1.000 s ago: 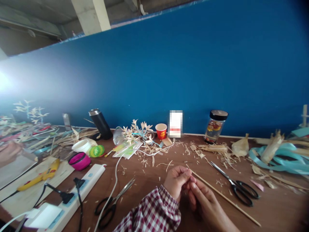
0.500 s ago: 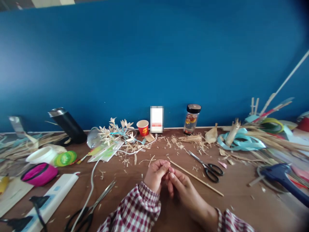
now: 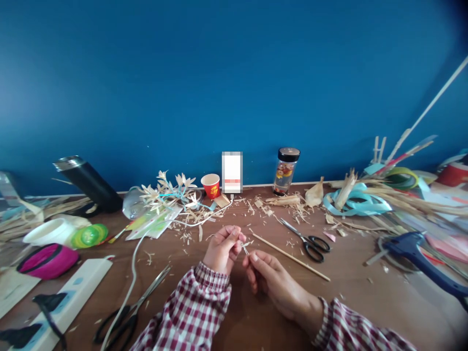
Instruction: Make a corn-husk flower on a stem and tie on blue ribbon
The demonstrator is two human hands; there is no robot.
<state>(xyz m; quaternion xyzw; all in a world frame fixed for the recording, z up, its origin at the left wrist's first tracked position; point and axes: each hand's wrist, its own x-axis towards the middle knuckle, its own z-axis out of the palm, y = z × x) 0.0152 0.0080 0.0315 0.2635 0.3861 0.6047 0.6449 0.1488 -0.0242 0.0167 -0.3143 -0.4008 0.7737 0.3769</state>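
In front of me, my right hand (image 3: 274, 275) pinches the thin stem of a small pale husk flower (image 3: 246, 245) between thumb and forefinger. My left hand (image 3: 223, 249) is closed at the flower's upper left, thumb against forefinger; what lies between those fingertips is hidden. Just beyond my right hand a thin wooden stick (image 3: 290, 257) lies slanting on the brown table (image 3: 252, 319). Black-handled scissors (image 3: 307, 242) rest to its right. A second pair of scissors (image 3: 133, 307) lies left of my left sleeve, partly under a white cable (image 3: 134, 268).
At the back stand finished husk flowers (image 3: 170, 191), a red paper cup (image 3: 210, 186), a pixelated white object (image 3: 232, 171) and a lidded jar (image 3: 286, 171). A blue glue gun (image 3: 413, 243) and light-blue ribbon (image 3: 369, 202) lie right. A power strip (image 3: 75, 295) and black flask (image 3: 87, 183) are left.
My hands have drawn slightly apart, and the small husk flower between them now shows. The whole view has shifted a little, so things appear further left and higher.
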